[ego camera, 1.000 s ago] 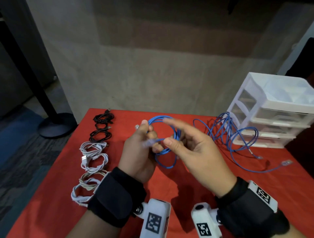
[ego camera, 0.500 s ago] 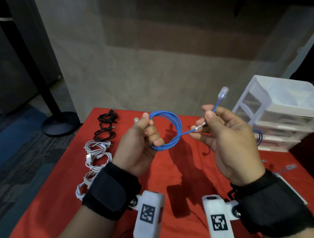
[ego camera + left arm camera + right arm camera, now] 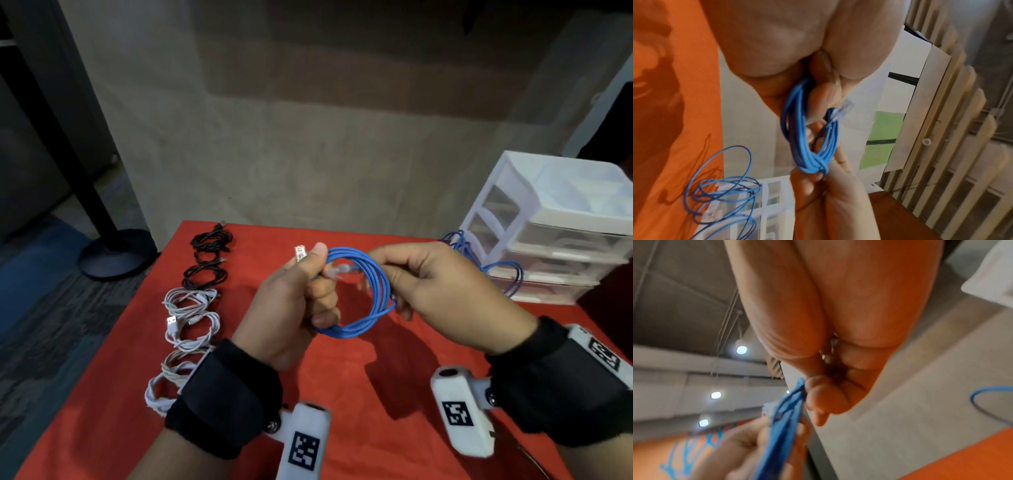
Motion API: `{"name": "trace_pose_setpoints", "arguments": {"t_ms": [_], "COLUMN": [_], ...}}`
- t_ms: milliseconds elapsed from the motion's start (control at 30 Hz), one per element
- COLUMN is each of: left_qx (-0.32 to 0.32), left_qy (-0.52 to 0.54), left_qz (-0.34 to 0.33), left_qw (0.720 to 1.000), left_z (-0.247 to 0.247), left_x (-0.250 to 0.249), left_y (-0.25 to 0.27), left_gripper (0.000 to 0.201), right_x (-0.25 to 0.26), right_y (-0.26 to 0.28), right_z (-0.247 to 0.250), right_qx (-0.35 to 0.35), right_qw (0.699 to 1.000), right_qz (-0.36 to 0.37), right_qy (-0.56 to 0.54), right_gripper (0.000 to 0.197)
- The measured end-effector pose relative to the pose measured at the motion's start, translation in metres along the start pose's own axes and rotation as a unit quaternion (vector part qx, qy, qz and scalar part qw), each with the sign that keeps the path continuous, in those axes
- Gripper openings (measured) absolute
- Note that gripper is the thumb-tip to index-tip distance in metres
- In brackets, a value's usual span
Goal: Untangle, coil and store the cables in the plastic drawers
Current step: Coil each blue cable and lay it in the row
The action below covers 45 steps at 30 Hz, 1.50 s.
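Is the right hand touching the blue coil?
Touching. The left wrist view shows the right hand pinching the blue coil at its wrapped end.

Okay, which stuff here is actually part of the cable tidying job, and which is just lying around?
Part of the job:
blue coil, held in the left hand and right hand
loose blue cable
plastic drawers
black coils
white coils

Just there:
red tablecloth
black stand base

Beige wall across the frame's upper half; black pole on a round base at left; grey-blue carpet lower left; ceiling lights.
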State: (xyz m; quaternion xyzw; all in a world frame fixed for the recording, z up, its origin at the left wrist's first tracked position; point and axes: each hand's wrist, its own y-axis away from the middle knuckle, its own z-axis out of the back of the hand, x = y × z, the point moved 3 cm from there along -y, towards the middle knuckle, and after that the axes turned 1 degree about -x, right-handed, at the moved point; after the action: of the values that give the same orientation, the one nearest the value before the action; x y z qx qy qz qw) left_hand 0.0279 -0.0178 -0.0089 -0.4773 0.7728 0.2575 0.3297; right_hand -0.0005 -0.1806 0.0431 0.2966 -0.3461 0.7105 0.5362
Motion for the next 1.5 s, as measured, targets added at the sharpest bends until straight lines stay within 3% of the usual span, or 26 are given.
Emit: {"name": "trace_pose_setpoints", "arguments": {"t_ms": [67, 133, 200, 267, 333, 467, 633, 800, 933, 1067, 1167, 1400, 1500], "left_qx": [0.006, 0.012, 0.016, 0.017, 0.029, 0.083, 0.136, 0.039, -0.050, -0.081, -0.087, -0.154, -0.208], "left_qy": [0.023, 0.049, 0.071, 0.083, 0.102, 0.172, 0.157, 0.054, -0.115, -0.206, -0.253, -0.269, -0.307], "left_qz": [0.007, 0.019, 0.032, 0.043, 0.050, 0.064, 0.063, 0.013, -0.021, -0.041, -0.064, -0.045, -0.061], "left_qw": [1.000, 0.999, 0.997, 0.996, 0.993, 0.979, 0.976, 0.998, 0.992, 0.974, 0.961, 0.950, 0.927], "left_z": [0.000, 0.001, 0.002, 0.002, -0.002, -0.010, -0.003, 0.004, 0.018, 0.026, 0.031, 0.066, 0.090], "left_x": [0.006, 0.009, 0.012, 0.014, 0.015, 0.018, 0.011, 0.003, 0.006, 0.001, -0.007, -0.023, -0.032], "left_y": [-0.003, -0.005, -0.006, -0.006, -0.005, 0.000, 0.002, -0.004, -0.014, -0.011, -0.008, -0.015, -0.022], "left_gripper": [0.024, 0.021, 0.020, 0.022, 0.027, 0.035, 0.079, 0.073, 0.060, 0.030, 0.016, 0.028, 0.046], "right_x": [0.005, 0.005, 0.005, 0.008, 0.004, -0.006, -0.006, -0.019, -0.020, -0.018, -0.024, -0.043, -0.060], "right_y": [-0.002, -0.003, -0.002, 0.000, -0.003, -0.013, -0.010, -0.007, -0.007, -0.012, -0.020, -0.077, -0.121], "right_z": [-0.001, 0.001, 0.001, -0.003, -0.009, -0.021, -0.022, -0.019, -0.021, -0.019, -0.024, -0.058, -0.084], "right_qx": [-0.005, -0.023, -0.037, -0.008, -0.005, -0.049, -0.011, -0.037, -0.038, -0.075, -0.066, 0.006, 0.025], "right_qw": [0.996, 0.995, 0.999, 0.994, 0.992, 0.997, 0.991, 0.994, 0.981, 0.964, 0.966, 0.969, 0.959], "right_qz": [-0.003, -0.007, 0.018, 0.051, 0.060, 0.007, -0.009, -0.046, -0.089, -0.129, -0.149, -0.189, -0.227], "right_qy": [-0.086, -0.093, -0.011, 0.091, 0.114, -0.060, -0.134, -0.097, -0.165, -0.219, -0.199, -0.159, -0.166], "right_gripper": [0.030, 0.030, 0.030, 0.040, 0.051, 0.054, 0.051, 0.015, 0.011, 0.011, 0.010, 0.008, 0.011]}}
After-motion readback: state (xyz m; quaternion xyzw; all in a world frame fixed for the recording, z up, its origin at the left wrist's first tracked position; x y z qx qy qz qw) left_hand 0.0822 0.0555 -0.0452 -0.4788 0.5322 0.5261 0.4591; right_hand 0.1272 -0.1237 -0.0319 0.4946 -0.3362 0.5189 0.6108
